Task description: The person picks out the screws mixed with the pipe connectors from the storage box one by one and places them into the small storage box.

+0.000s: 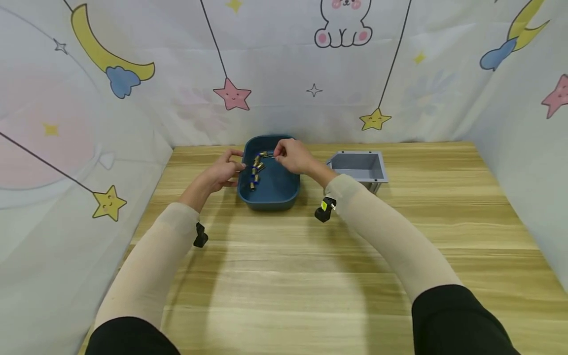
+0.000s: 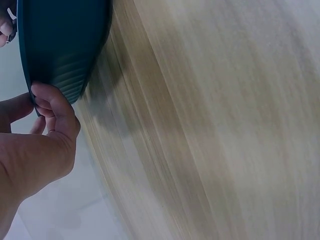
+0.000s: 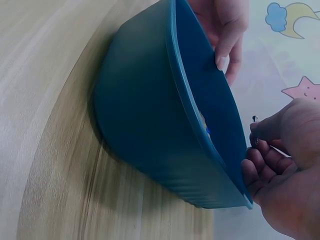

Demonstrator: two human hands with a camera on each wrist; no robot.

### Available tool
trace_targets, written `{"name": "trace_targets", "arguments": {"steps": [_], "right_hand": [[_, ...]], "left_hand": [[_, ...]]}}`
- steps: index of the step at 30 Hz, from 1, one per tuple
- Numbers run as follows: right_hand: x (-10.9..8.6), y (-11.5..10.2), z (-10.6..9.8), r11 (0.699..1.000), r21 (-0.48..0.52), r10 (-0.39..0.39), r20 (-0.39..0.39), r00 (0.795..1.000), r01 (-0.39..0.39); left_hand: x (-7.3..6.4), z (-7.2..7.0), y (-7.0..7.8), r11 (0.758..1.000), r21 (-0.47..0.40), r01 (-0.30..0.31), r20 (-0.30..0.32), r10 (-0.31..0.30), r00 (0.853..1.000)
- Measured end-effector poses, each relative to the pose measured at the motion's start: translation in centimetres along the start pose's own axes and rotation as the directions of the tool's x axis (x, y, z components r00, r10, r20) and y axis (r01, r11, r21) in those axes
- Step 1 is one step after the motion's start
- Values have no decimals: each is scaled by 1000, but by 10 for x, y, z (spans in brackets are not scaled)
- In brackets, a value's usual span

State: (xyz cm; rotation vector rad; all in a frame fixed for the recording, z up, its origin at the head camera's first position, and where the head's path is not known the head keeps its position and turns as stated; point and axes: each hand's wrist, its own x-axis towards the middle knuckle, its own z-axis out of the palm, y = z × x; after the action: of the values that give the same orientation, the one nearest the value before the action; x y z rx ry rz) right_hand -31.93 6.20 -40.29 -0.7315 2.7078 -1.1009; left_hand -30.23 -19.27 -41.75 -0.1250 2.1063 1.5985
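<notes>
A dark blue plastic basin (image 1: 276,197) rests on the table, holding several small brass fittings with blue parts (image 1: 256,170) along its left side. My left hand (image 1: 223,171) grips the basin's left rim; in the right wrist view its thumb (image 3: 227,52) lies over the inner side. Above the far right part of the basin is my right hand (image 1: 294,156). Between its thumb and index finger it pinches a small shiny metal piece (image 3: 255,120), mostly covered by the fingertips, and the other fingers curl beside the rim.
To the right of the basin stands a grey open-topped box (image 1: 384,170), partly behind my right forearm. A printed fabric wall (image 1: 284,118) closes off the back of the wooden table (image 1: 284,276) and both sides. Small black cameras (image 1: 325,209) are worn at the wrists.
</notes>
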Motion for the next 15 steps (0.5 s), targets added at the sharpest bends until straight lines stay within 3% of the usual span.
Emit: {"name": "trace_targets", "arguments": {"steps": [15], "right_hand": [[-8,2,-8,1000,-16,0,7,1000,0]], "left_hand": [[-3,0,2,1000,16,-2,-6,2,1000]]}}
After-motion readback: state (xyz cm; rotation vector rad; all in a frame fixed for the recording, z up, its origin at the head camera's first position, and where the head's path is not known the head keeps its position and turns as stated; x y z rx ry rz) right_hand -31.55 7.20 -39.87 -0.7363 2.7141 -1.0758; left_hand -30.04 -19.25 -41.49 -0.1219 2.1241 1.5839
